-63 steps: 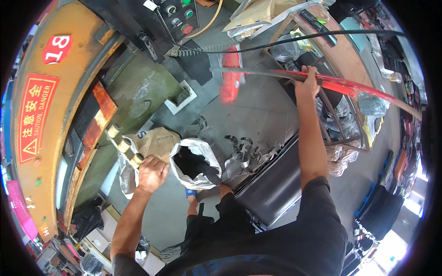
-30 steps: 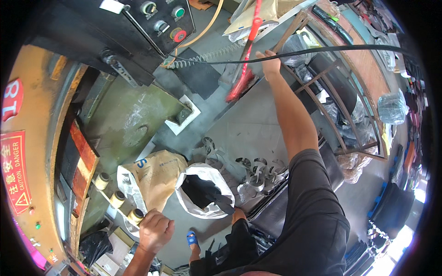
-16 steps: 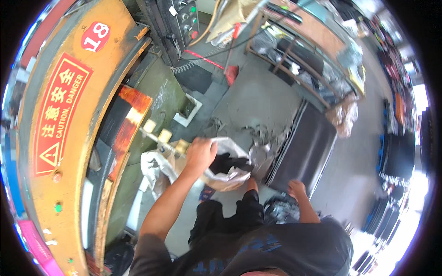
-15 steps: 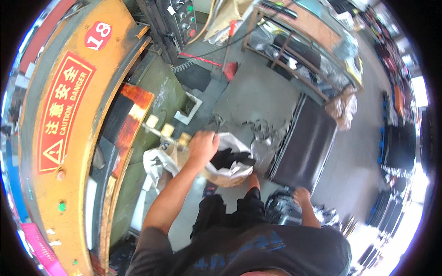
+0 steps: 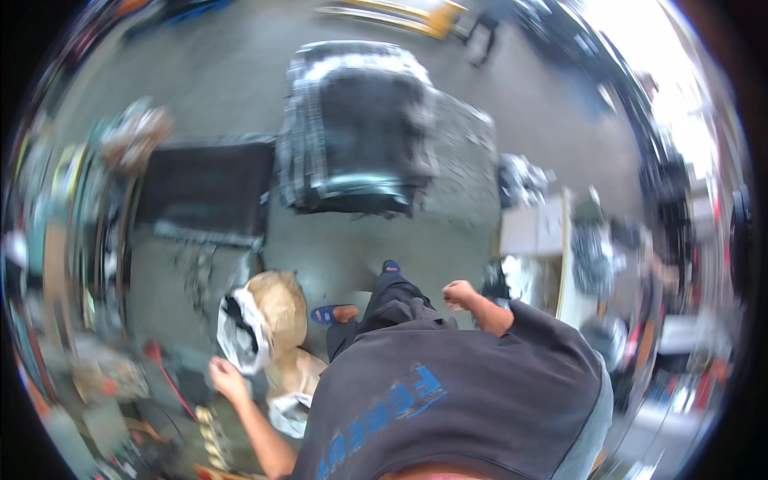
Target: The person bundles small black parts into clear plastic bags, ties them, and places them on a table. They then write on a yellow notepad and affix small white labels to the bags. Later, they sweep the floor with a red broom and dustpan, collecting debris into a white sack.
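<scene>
My left hand [image 5: 228,378] is at the lower left, close to the rim of a brown paper sack [image 5: 280,308] with a white liner [image 5: 252,352]. Dark pieces show inside the sack's mouth. Motion blurs the left fingers, and I cannot make out whether they touch the sack. Out in front of my right side, my right hand [image 5: 458,294] hangs in the air with its fingers curled in and nothing visible in them. Ahead of my feet stands a tall stack of black sheets [image 5: 368,128], blurred, with glossy edges.
A lower dark stack [image 5: 204,188] lies at the left, beyond the sack. White boxes [image 5: 532,232] and bagged goods [image 5: 592,256] stand at the right. A second sack [image 5: 296,376] sits beside the first. Far off are a yellow cart [image 5: 392,16] and a person's legs [image 5: 482,40].
My view has swung to the right, away from the orange machine. The sack now lies to my left, and my left hand has come off the top of its rim. My right hand has risen forward.
</scene>
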Demonstrator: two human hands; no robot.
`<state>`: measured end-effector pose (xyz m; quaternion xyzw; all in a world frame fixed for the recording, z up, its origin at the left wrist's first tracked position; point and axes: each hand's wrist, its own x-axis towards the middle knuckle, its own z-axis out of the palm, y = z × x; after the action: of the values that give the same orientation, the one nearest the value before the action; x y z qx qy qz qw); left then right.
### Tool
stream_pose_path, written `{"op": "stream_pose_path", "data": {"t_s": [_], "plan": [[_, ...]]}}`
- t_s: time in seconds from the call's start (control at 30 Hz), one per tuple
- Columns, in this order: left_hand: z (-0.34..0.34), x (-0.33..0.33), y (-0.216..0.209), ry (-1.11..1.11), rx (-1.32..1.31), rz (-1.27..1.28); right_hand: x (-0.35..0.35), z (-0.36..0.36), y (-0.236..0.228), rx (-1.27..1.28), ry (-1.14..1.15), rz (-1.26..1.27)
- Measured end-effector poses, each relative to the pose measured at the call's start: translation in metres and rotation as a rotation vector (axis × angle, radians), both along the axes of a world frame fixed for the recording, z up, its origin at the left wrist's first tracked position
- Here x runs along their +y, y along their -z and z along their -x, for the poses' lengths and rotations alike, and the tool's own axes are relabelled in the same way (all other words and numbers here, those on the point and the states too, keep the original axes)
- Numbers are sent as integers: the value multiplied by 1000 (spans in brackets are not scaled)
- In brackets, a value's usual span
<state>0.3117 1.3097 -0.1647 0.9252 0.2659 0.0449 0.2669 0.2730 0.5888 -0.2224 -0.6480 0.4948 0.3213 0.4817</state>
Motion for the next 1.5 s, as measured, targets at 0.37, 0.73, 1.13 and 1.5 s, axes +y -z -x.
{"op": "stream_pose_path", "data": {"t_s": [0.37, 0.73, 1.13, 1.5], "plan": [[-93, -422, 24, 649, 640, 603, -112, 214, 28, -64, 740, -155], [-160, -763, 41, 1358, 1019, 195, -171, 322, -4, -533, 1678, 77], [8, -1232, -123, 2235, 334, 725, -197, 273, -33, -328, 1764, -60], [175, -1410, -182, 2218, 744, 520, -316, 284, -32, -911, 2081, 99]]}}
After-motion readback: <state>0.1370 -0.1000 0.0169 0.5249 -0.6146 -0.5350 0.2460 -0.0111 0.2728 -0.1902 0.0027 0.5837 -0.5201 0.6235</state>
